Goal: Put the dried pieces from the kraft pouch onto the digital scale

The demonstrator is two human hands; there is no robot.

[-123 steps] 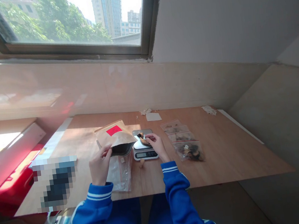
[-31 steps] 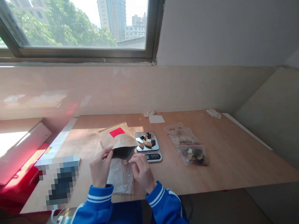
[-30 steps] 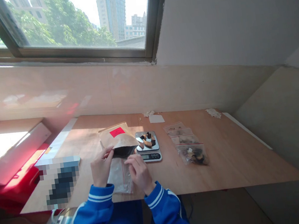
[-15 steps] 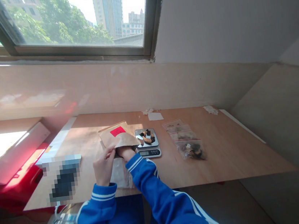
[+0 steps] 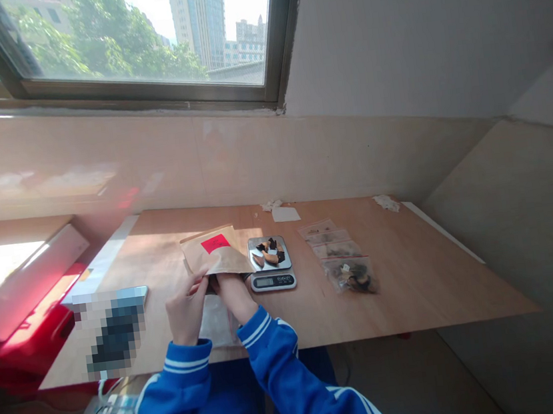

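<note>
**Hand going into the paper pouch beside the scale**

A person's left hand [image 5: 184, 310] is pinching the mouth of a brown paper pouch [image 5: 216, 255] open at the near middle of the table [image 5: 417, 284], while the right hand [image 5: 230, 286] is reaching inside, its fingers hidden, so their grip cannot be told. Holding the mouth wide and drawing pieces out gently seems wise. Just right, a scale [image 5: 270, 263] is carrying dried pieces [image 5: 268, 252].

Red label [image 5: 215, 243] on brown paper bag [image 5: 215, 256] unreadable, scale display [image 5: 266, 281] digits too small
</note>
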